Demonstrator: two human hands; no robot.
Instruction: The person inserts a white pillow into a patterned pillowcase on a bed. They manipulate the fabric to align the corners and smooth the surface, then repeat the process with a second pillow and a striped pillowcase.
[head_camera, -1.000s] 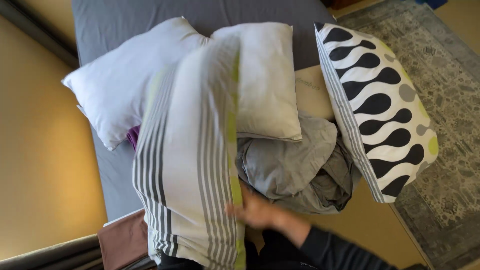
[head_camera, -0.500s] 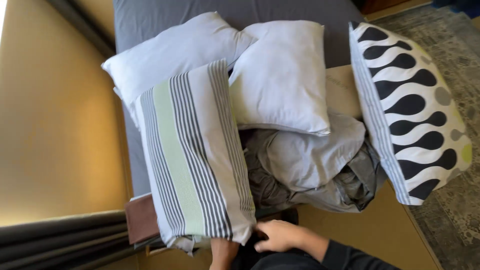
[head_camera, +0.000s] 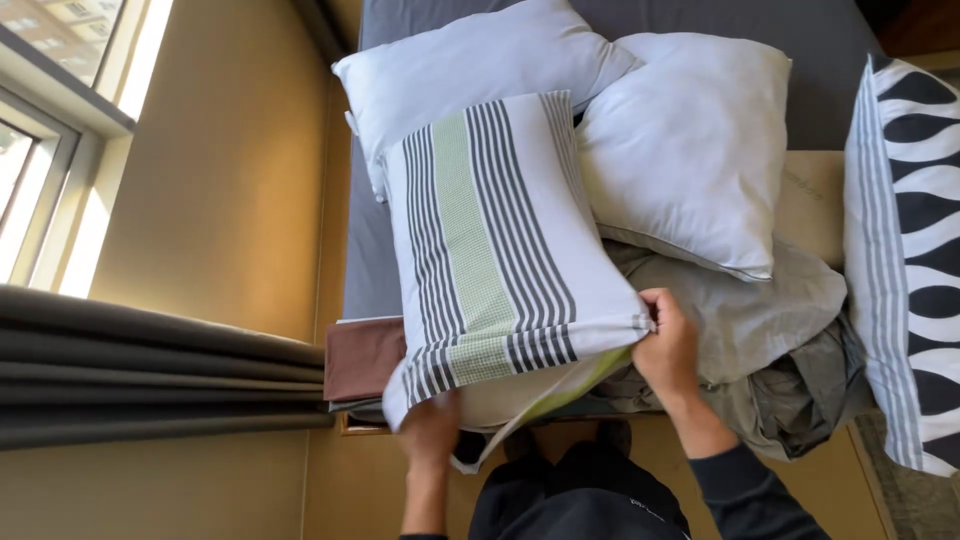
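White pillow (head_camera: 495, 240), grey stripes, 1 green band, lies flat.

Grey-sheeted bed (head_camera: 372, 250), white pillows (head_camera: 470, 70), striped pillow (head_camera: 490, 240), probably crumpled sheets (head_camera: 790, 370)

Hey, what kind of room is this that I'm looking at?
Most likely a bedroom. A bed with a grey sheet is piled with pillows, including the striped pillow that both hands grip, and dark curtains hang beside a window.
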